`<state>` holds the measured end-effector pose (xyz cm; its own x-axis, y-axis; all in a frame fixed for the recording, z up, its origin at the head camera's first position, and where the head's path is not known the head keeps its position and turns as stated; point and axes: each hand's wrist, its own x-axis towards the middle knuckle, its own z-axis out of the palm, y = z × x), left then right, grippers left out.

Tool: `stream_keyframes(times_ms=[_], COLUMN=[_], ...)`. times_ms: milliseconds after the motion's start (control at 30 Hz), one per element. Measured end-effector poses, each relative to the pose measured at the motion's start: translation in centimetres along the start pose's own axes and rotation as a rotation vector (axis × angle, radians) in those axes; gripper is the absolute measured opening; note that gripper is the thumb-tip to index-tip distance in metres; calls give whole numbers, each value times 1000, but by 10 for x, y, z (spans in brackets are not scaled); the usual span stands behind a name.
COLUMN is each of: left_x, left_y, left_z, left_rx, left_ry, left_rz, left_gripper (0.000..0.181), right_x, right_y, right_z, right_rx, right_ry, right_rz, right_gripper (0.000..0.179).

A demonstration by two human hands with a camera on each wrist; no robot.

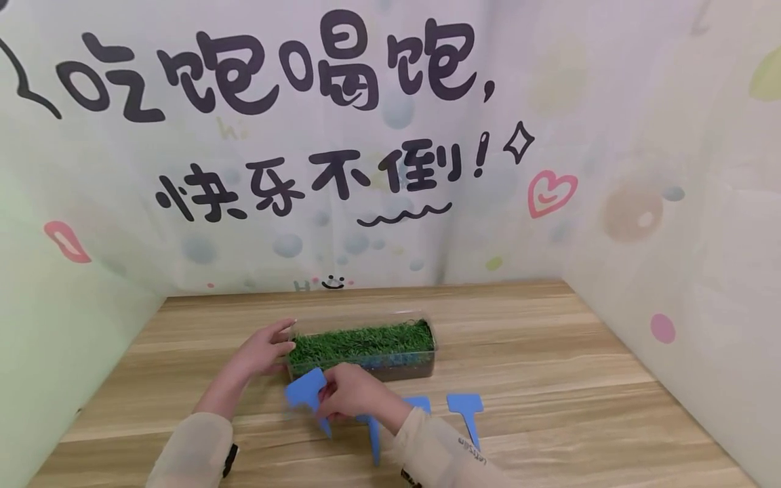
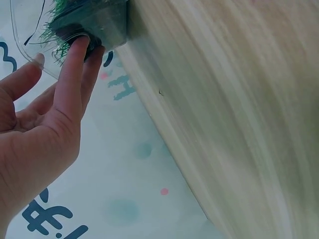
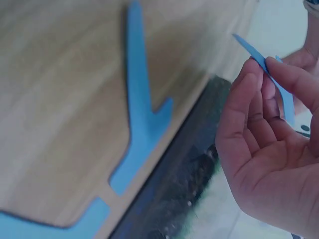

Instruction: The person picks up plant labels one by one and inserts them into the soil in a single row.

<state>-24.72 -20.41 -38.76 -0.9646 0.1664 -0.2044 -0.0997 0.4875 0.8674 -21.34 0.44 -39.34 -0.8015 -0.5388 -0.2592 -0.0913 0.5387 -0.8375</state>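
A clear plastic box (image 1: 421, 372) holds green artificial grass (image 1: 360, 343) over a dark layer. My left hand (image 1: 264, 351) is at its left end; in the left wrist view the fairly straight fingers (image 2: 70, 89) touch the end wall, with the thumb at the rim. In front of the box, my right hand (image 1: 352, 391) pinches a blue T-shaped plant label (image 1: 307, 389) between thumb and fingers, its pointed stem slanting down. In the right wrist view that held label (image 3: 285, 102) shows nearly edge-on.
Three more blue labels lie on the wood-grain table (image 1: 549, 407): a label with its head hidden (image 1: 374, 440), a label half covered by the sleeve (image 1: 419, 404), and a label at right (image 1: 466, 408). A printed white backdrop (image 1: 390, 257) stands behind.
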Motion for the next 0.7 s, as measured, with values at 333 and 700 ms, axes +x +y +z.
stream_keyframes(times_ms=[333,700], left_x=[1,0], left_y=[5,8], left_z=[0,1], left_rx=[48,68], left_ry=[59,80], left_rz=[-45,-56], left_gripper=[59,57], right_x=[3,17], right_y=[-10,-21], right_z=[-22,-35], right_rx=[17,52], right_ry=[118,294], right_rz=[-96,-220], right_gripper=[15,8])
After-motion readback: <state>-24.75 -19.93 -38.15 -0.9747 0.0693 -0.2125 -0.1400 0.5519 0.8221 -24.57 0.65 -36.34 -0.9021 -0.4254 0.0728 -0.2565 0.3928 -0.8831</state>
